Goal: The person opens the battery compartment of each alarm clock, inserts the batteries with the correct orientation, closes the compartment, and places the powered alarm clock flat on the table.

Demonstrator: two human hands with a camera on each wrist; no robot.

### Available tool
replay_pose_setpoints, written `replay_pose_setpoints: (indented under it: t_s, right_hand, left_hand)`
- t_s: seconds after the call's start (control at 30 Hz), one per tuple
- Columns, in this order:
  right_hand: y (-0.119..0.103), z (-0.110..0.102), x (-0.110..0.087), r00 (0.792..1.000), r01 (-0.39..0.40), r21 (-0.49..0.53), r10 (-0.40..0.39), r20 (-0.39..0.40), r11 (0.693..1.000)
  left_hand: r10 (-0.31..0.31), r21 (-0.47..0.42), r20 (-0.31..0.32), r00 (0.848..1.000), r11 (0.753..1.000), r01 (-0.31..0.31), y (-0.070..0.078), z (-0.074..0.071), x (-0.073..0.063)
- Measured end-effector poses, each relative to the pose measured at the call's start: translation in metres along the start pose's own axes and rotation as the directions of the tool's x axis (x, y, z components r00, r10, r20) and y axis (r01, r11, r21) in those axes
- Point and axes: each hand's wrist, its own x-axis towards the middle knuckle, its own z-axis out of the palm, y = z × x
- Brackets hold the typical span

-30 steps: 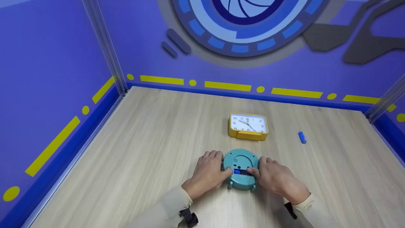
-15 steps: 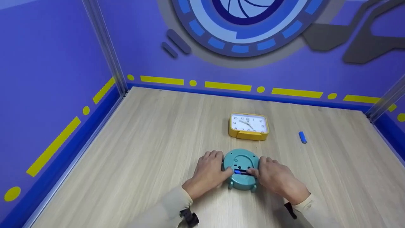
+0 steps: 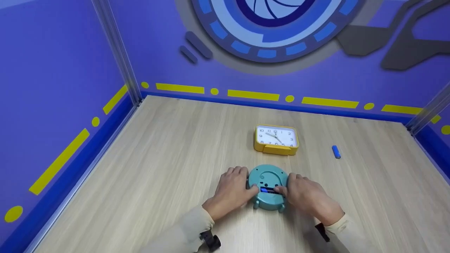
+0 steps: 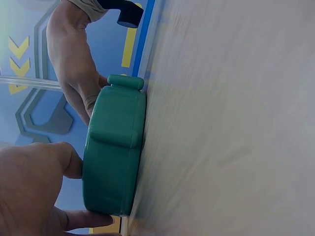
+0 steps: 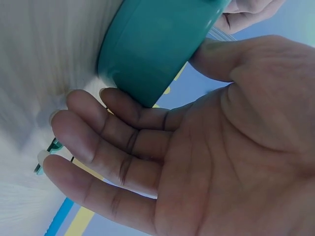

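Observation:
A round teal alarm clock [image 3: 269,205] lies face down on the table, its back and two short feet showing. In its back is an uncovered battery slot holding a blue-and-black battery [image 3: 264,190]. My left hand [image 3: 232,189] grips the clock's left side, the thumb on its back near the slot's left end. From the right, my right hand [image 3: 307,195] holds the opposite side, with its thumb pressed on the battery's right end. In the right wrist view, the index finger [image 5: 142,115] touches the teal rim while the other fingers are bent loosely beside it.
Beyond the teal clock a yellow rectangular alarm clock [image 3: 276,150] lies with its white dial up. A small blue battery-like stick [image 3: 336,152] is on the table to the right. Blue-purple panels [image 3: 168,70] wall in the back and left of the wooden tabletop [image 3: 168,151].

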Motion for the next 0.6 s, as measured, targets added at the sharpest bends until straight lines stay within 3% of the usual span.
replay_pose_setpoints:
  t_s: [0.6]
  right_hand:
    - [0.003,-0.0034,0.0019,1.0,-0.008,-0.016,0.008,0.016,1.0]
  left_hand:
    - [0.0,0.007,-0.002,1.0,1.0,0.0,-0.0003,-0.0003,-0.0002]
